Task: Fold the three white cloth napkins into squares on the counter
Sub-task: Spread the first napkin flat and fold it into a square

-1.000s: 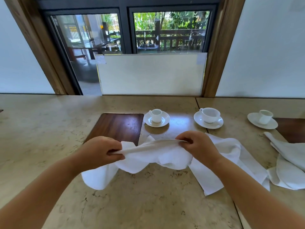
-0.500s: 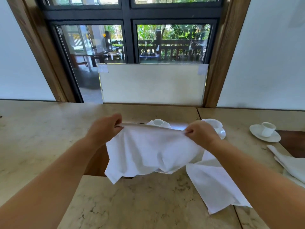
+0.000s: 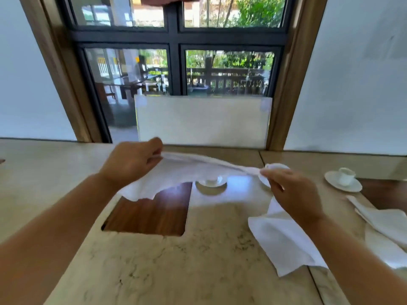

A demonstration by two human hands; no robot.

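A white cloth napkin (image 3: 187, 172) is stretched in the air above the counter, blurred by motion. My left hand (image 3: 132, 161) pinches its left corner and my right hand (image 3: 293, 192) pinches its right corner, lower and nearer to me. A second white napkin (image 3: 284, 238) lies flat and unfolded on the marble counter (image 3: 176, 271) under my right forearm. A third napkin (image 3: 387, 227) lies crumpled at the right edge.
A dark wooden inlay (image 3: 152, 214) sits in the counter below the held napkin. A cup on a saucer (image 3: 343, 180) stands at the right; another saucer (image 3: 211, 183) shows under the napkin. A second wooden inlay (image 3: 385, 190) lies far right. A window is behind.
Both hands lifted the napkin off the counter and flicked it up and outward; it now spreads almost level in the air, uncovering the wooden inlay. The view tilted upward.
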